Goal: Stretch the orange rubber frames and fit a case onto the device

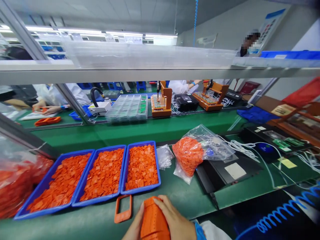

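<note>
My left hand (134, 227) and my right hand (177, 220) are closed round a stack of orange plastic frames (154, 221) at the bottom centre, one hand on each side. The lower end of the stack runs out of view. A single orange frame with a rectangular opening (122, 218) lies flat on the green table, left of my hands. Beyond them stand three blue trays side by side, the left tray (46, 186), the middle tray (97, 199) and the right tray (141, 190), filled with small orange plastic pieces.
A clear bag of orange pieces (188, 153) rests against a black box (215, 180) with cables. Another bag of orange parts (15, 186) stands far left. A blue coiled hose (277, 213) hangs lower right. Across the bench are orange fixtures (166, 100), a tray stack (127, 111) and co-workers.
</note>
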Demonstrator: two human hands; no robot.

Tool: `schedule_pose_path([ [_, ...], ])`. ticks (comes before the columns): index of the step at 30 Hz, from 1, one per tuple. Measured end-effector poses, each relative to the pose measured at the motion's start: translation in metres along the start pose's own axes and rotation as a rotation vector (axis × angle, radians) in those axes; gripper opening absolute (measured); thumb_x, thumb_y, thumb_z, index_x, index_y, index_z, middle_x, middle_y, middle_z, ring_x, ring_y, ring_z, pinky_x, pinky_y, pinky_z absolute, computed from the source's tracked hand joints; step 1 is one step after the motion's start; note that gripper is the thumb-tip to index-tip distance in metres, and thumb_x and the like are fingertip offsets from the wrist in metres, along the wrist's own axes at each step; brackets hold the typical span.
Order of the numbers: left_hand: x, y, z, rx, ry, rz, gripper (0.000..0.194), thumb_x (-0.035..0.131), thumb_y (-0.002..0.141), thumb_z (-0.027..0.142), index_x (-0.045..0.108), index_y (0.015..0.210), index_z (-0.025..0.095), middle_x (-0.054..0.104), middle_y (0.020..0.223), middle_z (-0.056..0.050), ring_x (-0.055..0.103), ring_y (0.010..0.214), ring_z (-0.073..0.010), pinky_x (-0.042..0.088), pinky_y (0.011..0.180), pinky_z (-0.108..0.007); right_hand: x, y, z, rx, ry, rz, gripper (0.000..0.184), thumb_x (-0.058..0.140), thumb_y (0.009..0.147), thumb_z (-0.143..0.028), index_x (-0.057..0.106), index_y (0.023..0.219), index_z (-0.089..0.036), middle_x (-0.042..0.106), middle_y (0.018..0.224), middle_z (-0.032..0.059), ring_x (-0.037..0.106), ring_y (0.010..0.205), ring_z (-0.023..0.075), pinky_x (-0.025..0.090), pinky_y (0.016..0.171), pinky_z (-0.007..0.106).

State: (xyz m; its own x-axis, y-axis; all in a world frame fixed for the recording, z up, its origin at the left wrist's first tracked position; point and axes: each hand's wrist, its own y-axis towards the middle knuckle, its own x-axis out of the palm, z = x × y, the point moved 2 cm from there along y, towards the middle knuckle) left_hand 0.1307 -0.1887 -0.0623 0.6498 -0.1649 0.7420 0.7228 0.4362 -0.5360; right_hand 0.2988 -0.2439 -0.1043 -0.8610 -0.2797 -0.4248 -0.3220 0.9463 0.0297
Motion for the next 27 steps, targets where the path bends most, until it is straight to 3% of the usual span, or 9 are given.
schedule_pose_path([
  [4,-0.007,0.008,-0.007,-0.073,0.052,-0.213,0.086,0.076,0.072,0.084,0.071,0.132,0.023,0.076,0.128,-0.015,0.064,0.133,-0.0413,0.047,0.114,-0.054,-0.009,-0.005,0.0,0.057,0.288,0.034,0.147,0.1,0.049,-0.051,0.02,0.169,-0.021,0.03,0.169,0.0242,0.029,0.159,0.0484,0.02,0.13,0.061],
  [6,-0.02,0.007,-0.013,-0.078,0.141,-0.175,0.092,0.07,0.076,0.085,0.063,0.144,0.023,0.078,0.12,-0.016,0.071,0.118,-0.0402,0.052,0.106,-0.054,-0.01,-0.007,-0.002,0.049,0.527,0.067,0.152,0.102,0.046,-0.053,0.018,0.169,-0.024,0.037,0.167,0.022,0.036,0.156,0.046,0.022,0.128,0.061],
  [8,-0.04,0.002,-0.019,-0.03,0.271,-0.047,0.097,0.066,0.081,0.084,0.051,0.155,0.024,0.079,0.104,-0.014,0.077,0.094,-0.0359,0.056,0.092,-0.051,-0.008,-0.008,-0.007,0.063,0.83,0.085,0.151,0.103,0.045,-0.053,0.019,0.168,-0.029,0.048,0.16,0.0181,0.047,0.15,0.0426,0.029,0.125,0.059],
  [11,-0.073,-0.01,-0.024,0.278,0.514,0.169,0.096,0.075,0.082,0.073,0.045,0.158,0.024,0.074,0.09,-0.009,0.071,0.075,-0.0292,0.056,0.087,-0.049,-0.004,-0.011,-0.017,0.151,1.162,0.163,0.148,0.105,0.041,-0.047,0.026,0.166,-0.033,0.059,0.151,0.0129,0.054,0.142,0.0393,0.035,0.12,0.057],
  [13,-0.085,-0.019,-0.024,0.597,0.68,0.256,0.093,0.091,0.07,0.062,0.056,0.148,0.025,0.072,0.099,-0.011,0.069,0.091,-0.0338,0.051,0.101,-0.054,-0.003,-0.012,-0.024,0.212,1.249,0.214,0.141,0.104,0.042,-0.043,0.032,0.163,-0.033,0.063,0.147,0.0108,0.055,0.14,0.0383,0.037,0.118,0.056],
  [15,-0.085,-0.022,-0.023,0.863,0.842,0.274,0.087,0.103,0.053,0.053,0.069,0.129,0.028,0.068,0.118,-0.015,0.062,0.118,-0.043,0.038,0.115,-0.061,0.0,-0.012,-0.03,0.245,1.28,0.222,0.133,0.101,0.045,-0.041,0.038,0.161,-0.033,0.065,0.145,0.0095,0.055,0.139,0.0378,0.038,0.118,0.055],
  [18,-0.067,-0.013,-0.02,1.087,1.057,0.2,0.073,0.106,0.041,0.05,0.077,0.105,0.032,0.058,0.142,-0.014,0.045,0.141,-0.0505,0.026,0.121,-0.07,0.008,-0.006,-0.037,0.263,1.286,0.209,0.118,0.095,0.051,-0.038,0.043,0.158,-0.034,0.066,0.143,0.0083,0.057,0.137,0.0369,0.041,0.116,0.055],
  [23,-0.039,0.006,-0.015,1.217,1.251,0.02,0.057,0.103,0.057,0.04,0.078,0.107,0.035,0.049,0.155,-0.01,0.044,0.146,-0.0465,0.028,0.12,-0.07,0.026,0.007,-0.045,0.265,1.306,0.192,0.097,0.083,0.057,-0.031,0.054,0.149,-0.031,0.07,0.135,0.0083,0.063,0.129,0.0354,0.048,0.109,0.052],
  [27,-0.045,0.015,-0.018,1.285,1.173,0.019,0.068,0.095,0.071,0.033,0.065,0.132,0.04,0.043,0.157,-0.013,0.049,0.143,-0.042,0.04,0.114,-0.065,0.028,0.013,-0.049,0.34,1.234,0.237,0.085,0.075,0.063,-0.027,0.056,0.146,-0.028,0.073,0.122,0.0072,0.066,0.121,0.033,0.05,0.107,0.051],
])
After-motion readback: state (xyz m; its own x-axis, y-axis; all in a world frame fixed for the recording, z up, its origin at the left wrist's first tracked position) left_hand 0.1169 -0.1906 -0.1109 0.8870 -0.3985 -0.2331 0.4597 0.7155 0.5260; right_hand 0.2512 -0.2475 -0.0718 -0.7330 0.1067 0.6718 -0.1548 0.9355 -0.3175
